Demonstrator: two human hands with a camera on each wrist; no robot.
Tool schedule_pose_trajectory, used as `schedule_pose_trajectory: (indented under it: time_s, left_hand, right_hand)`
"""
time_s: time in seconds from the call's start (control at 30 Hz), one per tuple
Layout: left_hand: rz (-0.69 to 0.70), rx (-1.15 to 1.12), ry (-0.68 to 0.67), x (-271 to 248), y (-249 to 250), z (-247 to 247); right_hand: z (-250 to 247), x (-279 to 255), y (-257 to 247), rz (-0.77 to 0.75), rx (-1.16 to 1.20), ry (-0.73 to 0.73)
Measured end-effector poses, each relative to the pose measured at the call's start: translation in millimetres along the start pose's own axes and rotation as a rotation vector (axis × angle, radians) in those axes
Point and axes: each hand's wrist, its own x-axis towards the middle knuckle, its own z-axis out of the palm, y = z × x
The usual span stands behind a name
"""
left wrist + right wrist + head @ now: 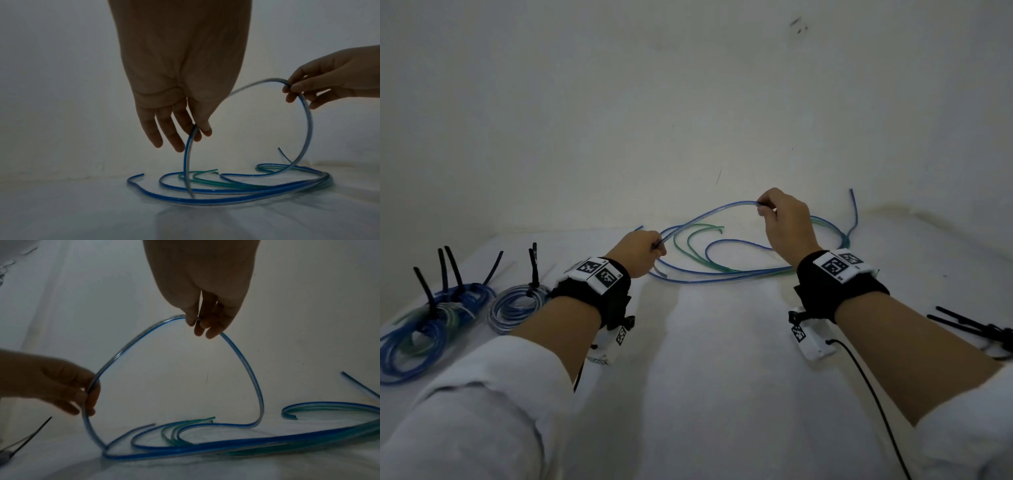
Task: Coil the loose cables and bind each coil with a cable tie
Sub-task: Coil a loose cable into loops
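Note:
A loose blue cable (709, 212) arches up off the white table between my two hands. My left hand (655, 247) pinches one stretch of it between thumb and forefinger (198, 129), the other fingers hanging straight. My right hand (765, 205), higher and further back, pinches the top of the arch (197, 321). From both pinches the blue cable (308, 123) drops to the table. More blue cables (722, 272) and green cables (697, 228) lie tangled beneath. In the right wrist view the left hand (90, 389) grips the blue cable (127, 347) at the left.
At the far left lie bound coils: a blue and green stack (424, 329) and a clear-blue coil (517, 308), with black tie tails sticking up. Spare black cable ties (976, 329) lie at the right edge. A white wall (688, 102) rises just behind the tangle.

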Motion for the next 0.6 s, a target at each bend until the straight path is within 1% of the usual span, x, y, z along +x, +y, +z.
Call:
schedule_pose_trajectory:
  time_s: [0.07, 0.13, 0.23, 0.3, 0.4, 0.43, 0.47, 0.53, 0.6]
  left_hand:
    - [-0.020, -0.025, -0.007, -3, -1, -2]
    - [-0.033, -0.157, 0.008, -5, 0, -4]
    - [0.016, -0.328, 0.071, -8, 4, -6]
    - [0.034, -0.370, 0.089, -11, 11, -7]
    - [0.061, -0.435, 0.103, -12, 24, -7]
    - [0.072, -0.453, 0.122, -12, 27, -7]
    - [0.079, -0.464, 0.145, -12, 29, -8]
    - [0.067, -0.466, 0.164, -11, 30, -11]
    - [0.024, -0.486, 0.123, -11, 26, -14]
  right_hand:
    - [-1, 2, 5, 0.005, -0.056, 0.046]
    - [-1, 4, 7, 0.001, -0.148, 0.046]
    - [-1, 3, 3, 0.004, -0.287, -0.046]
    - [1, 0, -6, -0.058, -0.335, -0.088]
    - [10, -3, -18, -0.204, -0.316, -0.151]
    - [13, -4, -20, -0.220, -0.286, -0.161]
    - [16, -4, -21, -0.218, -0.244, -0.150]
    - [18, -4, -21, -0.202, -0.145, -0.081]
    - [16, -4, -23, -0.179, -0.088, -0.043]
